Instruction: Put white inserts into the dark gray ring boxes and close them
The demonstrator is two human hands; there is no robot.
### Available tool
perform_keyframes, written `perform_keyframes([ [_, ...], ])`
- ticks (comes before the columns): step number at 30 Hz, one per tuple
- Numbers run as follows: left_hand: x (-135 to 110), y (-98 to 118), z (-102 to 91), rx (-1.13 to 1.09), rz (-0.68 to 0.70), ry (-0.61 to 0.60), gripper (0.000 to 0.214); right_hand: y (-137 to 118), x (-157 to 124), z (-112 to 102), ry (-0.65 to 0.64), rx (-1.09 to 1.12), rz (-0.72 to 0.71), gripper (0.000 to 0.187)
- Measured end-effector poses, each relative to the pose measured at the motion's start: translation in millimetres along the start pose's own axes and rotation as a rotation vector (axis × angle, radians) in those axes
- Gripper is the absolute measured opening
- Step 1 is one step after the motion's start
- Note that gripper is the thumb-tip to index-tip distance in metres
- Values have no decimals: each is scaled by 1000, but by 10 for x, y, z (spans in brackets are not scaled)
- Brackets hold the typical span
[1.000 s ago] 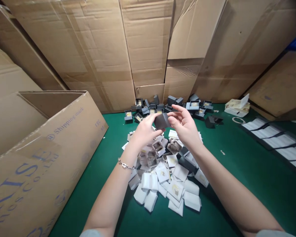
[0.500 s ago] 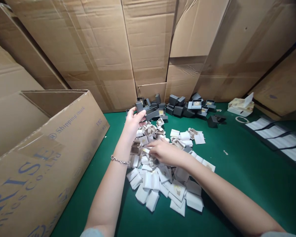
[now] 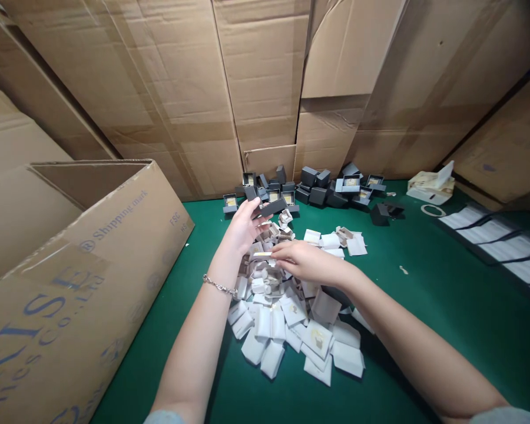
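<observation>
In the head view, my left hand (image 3: 244,228) is closed around a small dark grey box (image 3: 274,206), thumb on the near side and fingers below. The box appears opened out, tilted over the far end of the pile. Just nearer to me, my right hand (image 3: 302,259) pinches a thin white insert (image 3: 261,255) with a yellowish mark, held flat and edge-on to the camera. Under both hands lies a heap of white folded paper pieces (image 3: 271,324), some with gold prints. Torn greyish-white inserts lie among them.
Behind the heap stand several small dark boxes (image 3: 318,195), some open. A large carton (image 3: 128,247) is at left, cardboard walls (image 3: 172,88) at the back. At right are a tissue pack (image 3: 430,187), a tape ring (image 3: 433,210) and a black tray (image 3: 490,259) of white pieces. The table (image 3: 406,312) is green.
My right hand has risen off the heap with the white insert, moving slightly away from me. My left hand has opened its fingers a little under the dark box and shifted slightly right.
</observation>
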State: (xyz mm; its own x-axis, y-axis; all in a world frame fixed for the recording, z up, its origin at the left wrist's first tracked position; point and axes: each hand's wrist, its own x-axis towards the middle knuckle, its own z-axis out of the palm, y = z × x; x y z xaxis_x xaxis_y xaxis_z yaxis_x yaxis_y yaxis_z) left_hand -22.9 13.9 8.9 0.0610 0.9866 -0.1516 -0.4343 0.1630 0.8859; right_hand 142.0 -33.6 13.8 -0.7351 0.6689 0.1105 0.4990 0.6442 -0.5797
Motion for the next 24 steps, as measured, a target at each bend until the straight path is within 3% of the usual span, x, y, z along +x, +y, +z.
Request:
perform_keyframes([
  [3,34,-39,8,-36,-62,32,30,-16,-63,-212,-47,100,59,25],
  [7,60,-119,41,-64,-71,93,25,32,-155,-435,-39,306,263,20],
  [9,59,-154,55,-52,-62,87,23,93,-176,-500,30,411,350,19],
  [12,32,-172,70,13,-69,24,32,194,-178,-549,242,544,420,19],
  [17,-49,-140,136,101,-110,-118,47,278,-163,-573,559,774,442,28],
  [24,-96,-171,245,71,-207,-127,25,370,-109,-509,585,855,456,30],
])
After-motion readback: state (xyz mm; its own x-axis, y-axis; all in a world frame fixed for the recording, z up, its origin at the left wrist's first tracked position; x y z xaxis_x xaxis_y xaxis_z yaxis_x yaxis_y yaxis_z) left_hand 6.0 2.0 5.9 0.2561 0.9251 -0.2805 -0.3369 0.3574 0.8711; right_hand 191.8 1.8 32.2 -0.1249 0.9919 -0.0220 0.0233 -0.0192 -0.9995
